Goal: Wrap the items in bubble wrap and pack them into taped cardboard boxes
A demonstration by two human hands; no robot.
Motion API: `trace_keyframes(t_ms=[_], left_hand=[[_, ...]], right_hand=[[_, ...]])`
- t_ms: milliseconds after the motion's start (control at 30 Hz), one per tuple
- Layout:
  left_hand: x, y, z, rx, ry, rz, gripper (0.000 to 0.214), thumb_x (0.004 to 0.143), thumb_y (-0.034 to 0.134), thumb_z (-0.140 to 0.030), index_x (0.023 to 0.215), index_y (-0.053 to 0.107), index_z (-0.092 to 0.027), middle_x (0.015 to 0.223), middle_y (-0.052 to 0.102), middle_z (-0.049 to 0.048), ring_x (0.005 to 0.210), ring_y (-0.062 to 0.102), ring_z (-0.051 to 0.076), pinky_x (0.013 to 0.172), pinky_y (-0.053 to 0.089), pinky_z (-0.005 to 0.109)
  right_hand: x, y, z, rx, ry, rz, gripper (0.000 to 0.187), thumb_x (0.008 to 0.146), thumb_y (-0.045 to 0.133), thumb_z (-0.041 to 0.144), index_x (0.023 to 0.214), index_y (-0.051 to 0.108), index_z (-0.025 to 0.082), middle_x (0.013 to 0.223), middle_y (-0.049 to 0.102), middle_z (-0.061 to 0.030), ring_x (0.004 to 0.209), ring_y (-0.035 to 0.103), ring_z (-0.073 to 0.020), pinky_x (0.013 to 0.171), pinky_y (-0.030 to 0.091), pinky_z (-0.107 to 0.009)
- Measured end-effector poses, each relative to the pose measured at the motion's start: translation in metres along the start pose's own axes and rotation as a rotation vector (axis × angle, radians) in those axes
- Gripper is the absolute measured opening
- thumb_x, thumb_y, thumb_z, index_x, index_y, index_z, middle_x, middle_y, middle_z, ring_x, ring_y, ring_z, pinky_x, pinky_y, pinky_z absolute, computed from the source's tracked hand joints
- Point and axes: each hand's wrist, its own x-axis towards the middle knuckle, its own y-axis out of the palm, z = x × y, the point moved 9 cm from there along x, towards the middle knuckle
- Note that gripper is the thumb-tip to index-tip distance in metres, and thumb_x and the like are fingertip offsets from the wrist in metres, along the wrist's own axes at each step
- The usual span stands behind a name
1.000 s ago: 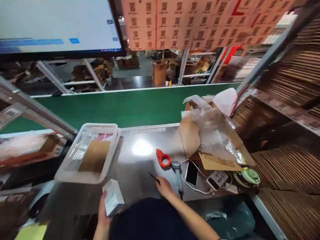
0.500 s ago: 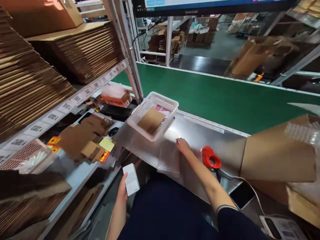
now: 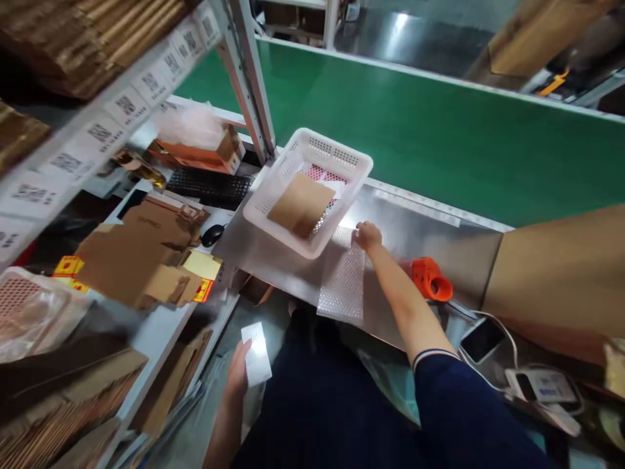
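My left hand (image 3: 239, 366) is closed on a small white box (image 3: 256, 355) with printed lines, held low in front of the shelf. Out over the metal bench, the curled fingers of my right hand (image 3: 368, 236) pinch the upper right corner of a clear piece of bubble wrap (image 3: 342, 280). The bubble wrap lies flat, its near end at the bench's front edge. Just left of it stands a white perforated basket (image 3: 325, 246) with a brown cardboard piece (image 3: 301, 203) and white paper inside. An orange tape dispenser (image 3: 432, 279) lies right of my right forearm.
A green conveyor belt (image 3: 415, 137) runs behind the metal bench (image 3: 273, 267). On the left shelf are flattened cardboard (image 3: 131, 251), a mouse (image 3: 213, 235) and a keyboard (image 3: 209, 187). A large carton (image 3: 561, 273), a phone (image 3: 482, 340) and cables sit at the right.
The view has tipped downward and closer to the bench. My right hand has curled in tighter at the bubble wrap's corner. My left hand still holds the white box.
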Motion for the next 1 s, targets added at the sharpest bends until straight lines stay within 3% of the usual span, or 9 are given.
trace_keyframes(t_ms=[167,300,400,500,600,700,767,833,1000], left_hand=[[0.033,0.018,-0.059,-0.127,0.119,0.149,0.066,0.064,0.074,-0.069,0.109,0.063,-0.021,0.094,0.077,0.0060,0.097,0.074,0.031,0.082,0.057,0.037],[0.029,0.047,-0.120,-0.077,0.248,0.280,0.064,0.063,0.078,-0.064,0.108,0.064,-0.021,0.097,0.077,0.0076,0.094,0.074,0.029,0.083,0.057,0.036],[0.012,0.072,-0.156,-0.113,0.321,0.431,0.063,0.064,0.079,-0.060,0.112,0.065,-0.021,0.100,0.076,0.0085,0.097,0.073,0.030,0.084,0.058,0.038],[-0.004,0.088,-0.192,-0.176,0.396,0.544,0.066,0.065,0.079,-0.060,0.115,0.065,-0.020,0.102,0.076,0.0093,0.098,0.073,0.031,0.084,0.059,0.040],[-0.014,0.101,-0.239,-0.152,0.555,0.573,0.069,0.067,0.076,-0.066,0.117,0.066,-0.019,0.104,0.075,0.0091,0.099,0.072,0.031,0.084,0.059,0.040],[-0.028,0.134,-0.302,0.005,0.841,0.568,0.070,0.070,0.077,-0.064,0.121,0.065,-0.018,0.113,0.073,0.0097,0.106,0.069,0.029,0.091,0.056,0.039],[-0.043,0.174,-0.341,0.237,1.058,0.517,0.067,0.072,0.081,-0.056,0.125,0.064,-0.018,0.119,0.071,0.0107,0.110,0.067,0.028,0.094,0.054,0.038],[-0.054,0.227,-0.367,0.579,1.237,0.417,0.059,0.075,0.084,-0.045,0.124,0.066,-0.018,0.117,0.070,0.0107,0.110,0.065,0.027,0.095,0.052,0.038],[-0.046,0.345,-0.387,1.056,1.336,0.228,0.049,0.076,0.081,-0.014,0.123,0.067,-0.011,0.120,0.066,0.0189,0.119,0.059,0.034,0.097,0.050,0.043]], right_hand=[[0.000,0.000,0.002,0.038,0.025,-0.001,0.024,0.098,0.053,0.015,0.115,0.069,0.008,0.123,0.067,-0.0193,0.113,0.061,-0.0251,0.092,0.046,-0.034],[-0.025,-0.028,-0.006,0.122,0.005,-0.066,0.024,0.096,0.051,0.013,0.111,0.069,0.011,0.124,0.068,-0.0167,0.116,0.061,-0.0263,0.095,0.048,-0.035],[-0.095,-0.056,-0.017,0.209,-0.056,-0.181,0.022,0.097,0.050,0.018,0.109,0.068,0.015,0.131,0.068,-0.0147,0.123,0.059,-0.0260,0.105,0.046,-0.037],[-0.205,-0.064,-0.002,0.382,-0.315,-0.292,0.018,0.093,0.050,0.020,0.095,0.068,0.020,0.130,0.071,-0.0128,0.123,0.063,-0.0267,0.107,0.048,-0.043],[-0.301,-0.020,0.028,0.490,-0.476,-0.194,0.018,0.091,0.049,0.018,0.091,0.067,0.023,0.130,0.073,-0.0120,0.123,0.065,-0.0263,0.107,0.050,-0.045],[-0.343,0.048,0.046,0.564,-0.423,-0.080,0.019,0.085,0.048,0.013,0.087,0.064,0.023,0.127,0.074,-0.0118,0.121,0.066,-0.0269,0.106,0.050,-0.046],[-0.346,0.092,0.049,0.584,-0.340,-0.005,0.019,0.082,0.048,0.013,0.086,0.063,0.024,0.121,0.075,-0.0106,0.116,0.068,-0.0270,0.104,0.051,-0.044],[-0.339,0.130,0.044,0.566,-0.235,0.068,0.019,0.081,0.047,0.014,0.086,0.062,0.026,0.108,0.076,-0.0099,0.105,0.070,-0.0273,0.096,0.053,-0.042],[-0.319,0.185,0.034,0.537,-0.153,0.162,0.022,0.077,0.049,0.013,0.087,0.063,0.027,0.095,0.076,-0.0070,0.096,0.071,-0.0280,0.086,0.053,-0.038]])
